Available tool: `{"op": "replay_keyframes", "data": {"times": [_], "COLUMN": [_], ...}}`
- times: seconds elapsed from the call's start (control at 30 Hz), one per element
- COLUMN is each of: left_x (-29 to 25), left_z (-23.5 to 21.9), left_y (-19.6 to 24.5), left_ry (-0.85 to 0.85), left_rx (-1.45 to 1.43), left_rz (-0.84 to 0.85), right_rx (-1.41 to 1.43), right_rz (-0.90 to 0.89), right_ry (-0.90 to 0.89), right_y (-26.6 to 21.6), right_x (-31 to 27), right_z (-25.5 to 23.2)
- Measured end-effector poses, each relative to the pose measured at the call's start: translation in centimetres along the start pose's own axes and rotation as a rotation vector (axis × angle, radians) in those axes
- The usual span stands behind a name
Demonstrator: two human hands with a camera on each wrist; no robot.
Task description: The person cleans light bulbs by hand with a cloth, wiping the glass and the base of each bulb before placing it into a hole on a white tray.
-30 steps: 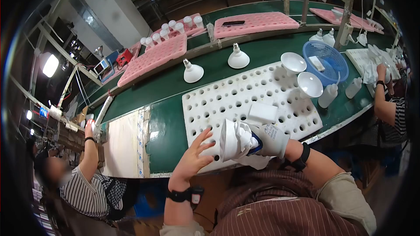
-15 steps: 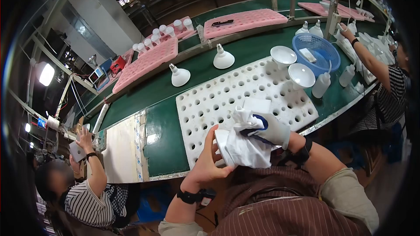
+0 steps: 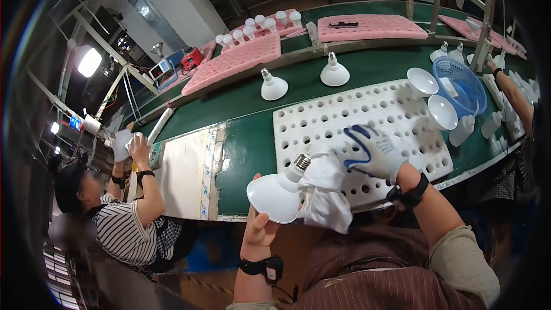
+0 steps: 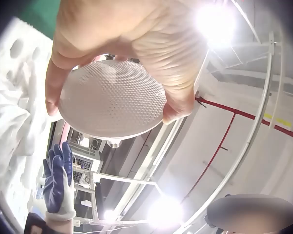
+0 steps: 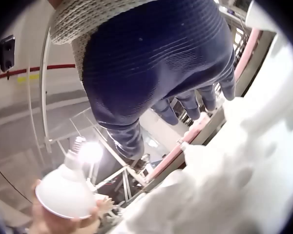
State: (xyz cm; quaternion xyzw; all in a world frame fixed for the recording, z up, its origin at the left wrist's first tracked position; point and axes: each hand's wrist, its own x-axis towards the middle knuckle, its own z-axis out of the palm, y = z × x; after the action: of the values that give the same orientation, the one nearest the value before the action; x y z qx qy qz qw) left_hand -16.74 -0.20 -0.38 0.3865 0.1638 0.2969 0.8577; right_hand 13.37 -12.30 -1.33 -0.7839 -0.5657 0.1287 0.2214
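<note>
Bulb (image 3: 279, 191) sits in the left hand (image 3: 259, 231), held just off the near edge of the belt (image 3: 247, 143), below the near-left corner of the white holed tray (image 3: 321, 116). Fingers curl round its wide rim (the dimpled face (image 4: 112, 99) turns toward the wrist). Its long axis runs from that face up and rightward to the metal screw base (image 3: 301, 162), which points at the gloved right hand (image 3: 374, 152). That hand lies open, fingers spread on the tray, touching a white cloth (image 3: 325, 194) that hangs against the bulb's neck. The left hand is nearer.
</note>
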Motion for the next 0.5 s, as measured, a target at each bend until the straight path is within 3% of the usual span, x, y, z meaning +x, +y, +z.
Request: {"op": "replay_keyframes", "data": {"times": [0.07,0.23,0.33,0.37,0.43,0.5], "left_x": [0.5,3.0,4.0,4.3,5.0,5.6], "left_z": [0.2,2.3,4.4,5.1,5.8,6.3], "left_y": [-1.0,-4.2,-5.3,-5.7,-6.6,-7.8], "left_ry": [-0.021,-0.082,-0.065,-0.022,-0.034,-0.077], "left_rx": [-0.026,0.437,0.568,0.652,0.733,0.975], "left_rz": [-0.033,0.072,0.000,-0.050,-0.089,-0.056], "right_rx": [-0.314,-0.290,0.005,0.252,0.448,0.224], "right_rz": [0.086,0.031,-0.029,-0.087,-0.190,-0.403], "right_ry": [-0.019,0.024,0.269,0.331,0.259,0.241], "right_y": [2.2,8.0,6.9,5.3,1.5,-0.4], "right_x": [-0.9,-3.1,-4.3,-4.9,-6.1,-6.8], "right_z": [-0.6,0.5,-1.0,-2.0,-3.1,-2.2]}}
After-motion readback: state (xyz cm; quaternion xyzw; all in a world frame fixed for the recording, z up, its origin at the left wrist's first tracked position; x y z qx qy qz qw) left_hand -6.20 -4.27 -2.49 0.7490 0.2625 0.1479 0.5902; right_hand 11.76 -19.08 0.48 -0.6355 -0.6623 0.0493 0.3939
